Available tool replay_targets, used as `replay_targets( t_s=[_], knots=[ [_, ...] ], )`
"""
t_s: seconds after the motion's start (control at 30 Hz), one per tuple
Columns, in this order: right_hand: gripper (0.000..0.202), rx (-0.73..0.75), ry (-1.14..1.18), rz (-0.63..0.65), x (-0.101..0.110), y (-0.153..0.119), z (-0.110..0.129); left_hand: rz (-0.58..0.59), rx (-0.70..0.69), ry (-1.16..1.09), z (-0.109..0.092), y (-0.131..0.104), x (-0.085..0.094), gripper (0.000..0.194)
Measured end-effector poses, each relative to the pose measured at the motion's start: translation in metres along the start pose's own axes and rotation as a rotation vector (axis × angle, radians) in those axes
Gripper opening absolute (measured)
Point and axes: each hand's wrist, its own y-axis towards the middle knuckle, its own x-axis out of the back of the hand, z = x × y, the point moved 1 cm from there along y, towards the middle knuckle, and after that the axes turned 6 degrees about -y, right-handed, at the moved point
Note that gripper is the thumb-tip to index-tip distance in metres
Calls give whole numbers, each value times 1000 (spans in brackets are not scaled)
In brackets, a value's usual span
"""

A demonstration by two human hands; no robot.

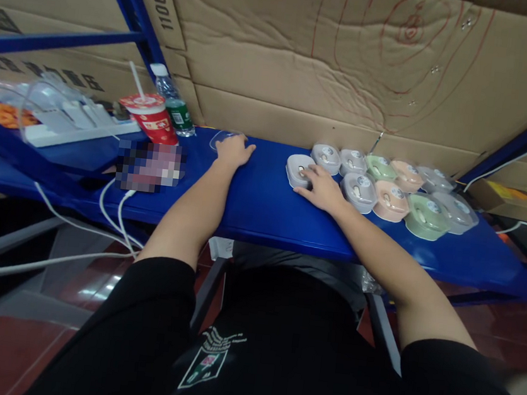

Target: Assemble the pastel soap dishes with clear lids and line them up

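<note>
On the blue shelf, my right hand point(324, 190) is at a small grey lidded container point(296, 171), fingertips over its lid and thumb low by its front edge. Farther left, my left hand point(233, 151) lies on the shelf with thumb and fingers apart. A thin clear piece point(219, 140) shows beside its fingers. Right of my right hand stand two rows of similar containers, among them a grey one point(360, 192), a peach one point(391, 201) and a green one point(427, 217). Each has a round label on its lid.
A red cup point(151, 120) with a straw and a water bottle point(177, 108) stand at the back left. White cables point(121, 216) hang over the front edge. Cardboard point(270, 52) backs the shelf point(262, 207). An open carton point(505, 201) sits at the far right.
</note>
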Motion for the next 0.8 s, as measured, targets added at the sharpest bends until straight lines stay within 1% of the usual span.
replay_targets(
  t_s=[0.1,0.17,0.27,0.33,0.4,0.47,0.5,0.53,0.63,0.67,0.7,0.8],
  knots=[
    [43,25,34,12,-1,2,-2,106,-81,-20,-6,-1,-6,55],
    [36,25,61,-21,-1,2,-3,128,-137,-51,-9,-1,-11,56],
    [33,21,111,-68,-2,3,-5,145,-199,-66,-14,-3,-16,58],
    [32,17,149,-101,-3,5,-5,119,-247,-71,-20,-6,-17,59],
    [30,-1,198,-134,-1,8,-5,29,-289,-113,-28,-11,-14,58],
    [29,-35,257,-167,1,15,-5,-68,-327,-223,-40,-18,-11,51],
    [29,-57,287,-183,2,19,-5,-71,-341,-301,-47,-22,-9,46],
    [29,-80,317,-200,4,23,-4,-31,-346,-389,-55,-27,-9,43],
    [31,-176,429,-258,6,38,-3,206,-285,-668,-79,-41,-11,41],
    [33,-214,484,-277,5,42,-2,258,-244,-751,-86,-45,-12,38],
    [37,-248,547,-297,3,47,0,277,-202,-826,-91,-49,-12,38],
    [47,-322,730,-366,-7,56,8,243,-90,-981,-101,-55,-11,47]
  ],
)
